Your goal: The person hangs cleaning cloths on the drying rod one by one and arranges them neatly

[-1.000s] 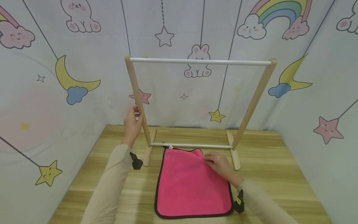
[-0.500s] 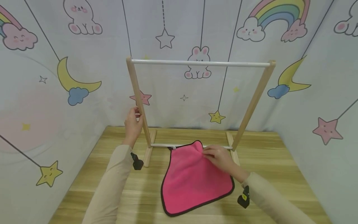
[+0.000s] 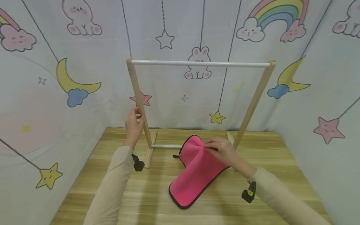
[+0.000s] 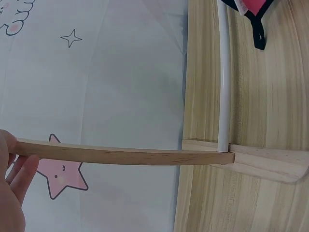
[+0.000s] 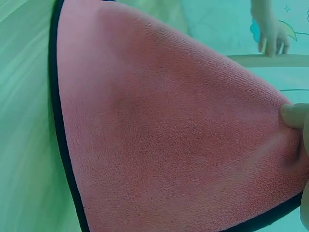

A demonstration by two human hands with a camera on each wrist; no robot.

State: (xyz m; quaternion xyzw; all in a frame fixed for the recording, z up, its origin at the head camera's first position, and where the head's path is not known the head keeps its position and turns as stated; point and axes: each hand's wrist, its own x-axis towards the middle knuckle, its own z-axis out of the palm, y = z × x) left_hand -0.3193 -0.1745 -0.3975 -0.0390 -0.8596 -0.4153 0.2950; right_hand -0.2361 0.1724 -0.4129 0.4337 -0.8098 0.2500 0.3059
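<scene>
A pink towel [image 3: 194,175] with black edging is pinched near its upper part by my right hand [image 3: 225,152]. It hangs in folds from the fingertips, its lower corner down close over the table, and a small black loop [image 3: 176,156] sticks out at its left. In the right wrist view the plush cloth [image 5: 159,116] fills most of the picture, with the thumb [image 5: 293,116] pressing on it. My left hand [image 3: 133,126] holds the left wooden post [image 3: 139,101] of a small hanging rack, thumb and fingers on either side, as the left wrist view shows.
The rack has a white upper bar [image 3: 202,63], a white lower bar [image 3: 167,146] partly behind the towel, and a right post [image 3: 254,103]. It stands on the wood-grain table [image 3: 270,175], close to the cartoon-printed back wall [image 3: 168,112].
My right hand has raised the towel from lying flat on the table; its left side has swung rightward and folded. The left hand has stayed on the post.
</scene>
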